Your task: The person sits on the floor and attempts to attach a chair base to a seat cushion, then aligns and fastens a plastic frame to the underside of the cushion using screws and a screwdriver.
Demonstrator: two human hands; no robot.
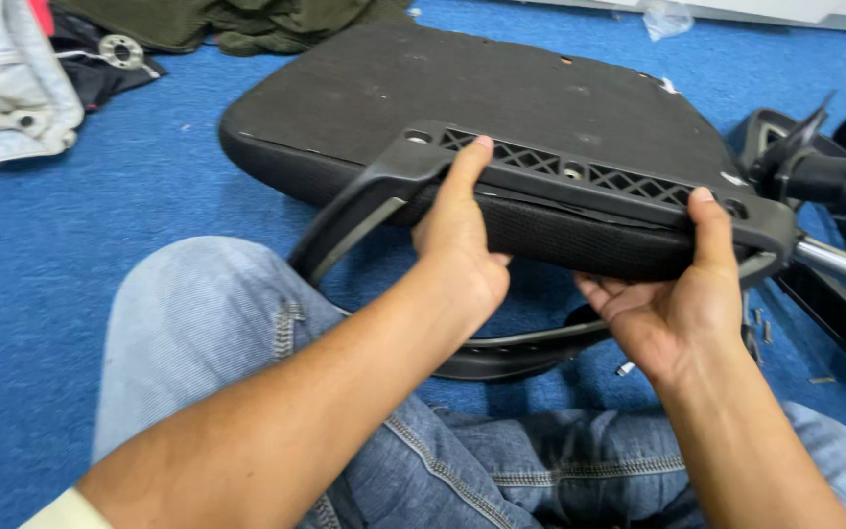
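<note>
Over blue carpet (100,216) and denim-clad knees: upturned black seat cushion (462,88) with black plastic armrest bracket (580,181) laid along its near edge. Left hand (457,245) closed on bracket and cushion edge, thumb pressed flat on top. Right hand (673,294) cupped beneath, thumb over bracket. Small screws (761,323) scattered just beside.

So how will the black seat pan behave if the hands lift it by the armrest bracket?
The seat looks stiff: its edge stays straight. It probably tips away, since the left hand and right hand grip only the near bracket. Its fabric side seems grippy, not slippery.
</note>
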